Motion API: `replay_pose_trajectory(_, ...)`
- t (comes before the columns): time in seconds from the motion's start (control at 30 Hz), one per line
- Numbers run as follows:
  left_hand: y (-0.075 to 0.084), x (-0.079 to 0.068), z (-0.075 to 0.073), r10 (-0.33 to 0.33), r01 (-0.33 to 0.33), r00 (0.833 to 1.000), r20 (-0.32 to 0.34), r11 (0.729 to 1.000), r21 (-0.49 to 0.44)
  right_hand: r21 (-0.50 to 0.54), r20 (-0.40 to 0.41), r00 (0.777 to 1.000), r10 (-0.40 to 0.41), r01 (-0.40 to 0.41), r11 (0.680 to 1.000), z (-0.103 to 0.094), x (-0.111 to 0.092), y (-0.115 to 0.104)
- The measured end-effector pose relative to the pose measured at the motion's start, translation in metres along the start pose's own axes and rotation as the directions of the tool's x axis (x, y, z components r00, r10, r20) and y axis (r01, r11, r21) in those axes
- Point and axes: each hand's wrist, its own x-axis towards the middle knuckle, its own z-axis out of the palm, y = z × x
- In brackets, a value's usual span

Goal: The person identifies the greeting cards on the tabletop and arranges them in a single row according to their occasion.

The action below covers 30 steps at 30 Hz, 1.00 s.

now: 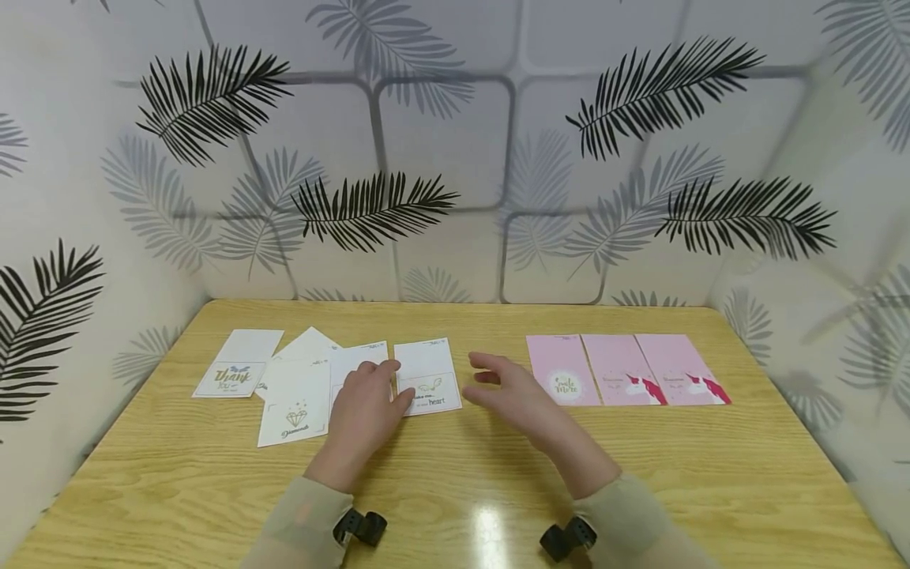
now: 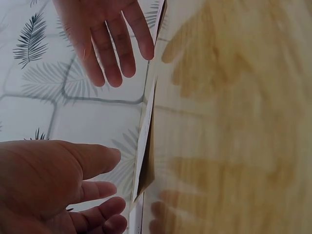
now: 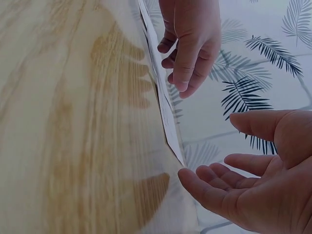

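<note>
Diamonds card (image 1: pixel 293 407) lies left of left hand (image 1: pixel 366 411). That hand's over a white card (image 1: pixel 364 358), fingers loosely bent, thumb apart. Heart card (image 1: pixel 430 371) sits on surface (image 1: pixel 441 482) between hands. Right hand (image 1: pixel 519 395): fingers relaxed, thumb spread, just left of pink cards (image 1: pixel 618 363).

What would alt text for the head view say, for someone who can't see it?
A person's left hand and right hand hover over a wooden table, a white card between them. More white cards lie leftward, three pink cards rightward.
</note>
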Motion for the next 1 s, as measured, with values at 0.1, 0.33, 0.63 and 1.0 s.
replay_pose_trajectory(0.1,-0.001,0.000,0.002,0.000,0.000,1.000,0.014,1.000,0.014,0.008,0.010,1.000,0.007,-0.007,1.000,0.003,0.004,0.002)
replay_pose_trajectory(0.33,-0.003,0.000,0.006,-0.014,0.013,0.998,0.059,1.000,0.020,0.025,0.028,0.999,0.019,-0.020,0.999,0.007,0.010,0.000)
replay_pose_trajectory(0.63,-0.004,0.000,0.006,-0.003,0.002,0.998,0.059,1.000,0.022,0.036,0.026,0.999,0.039,-0.040,0.999,0.011,0.011,-0.002)
replay_pose_trajectory(1.0,-0.006,-0.001,0.007,0.009,-0.010,0.998,0.056,1.000,0.018,0.070,0.036,0.998,0.058,-0.061,0.996,0.015,0.014,0.000)
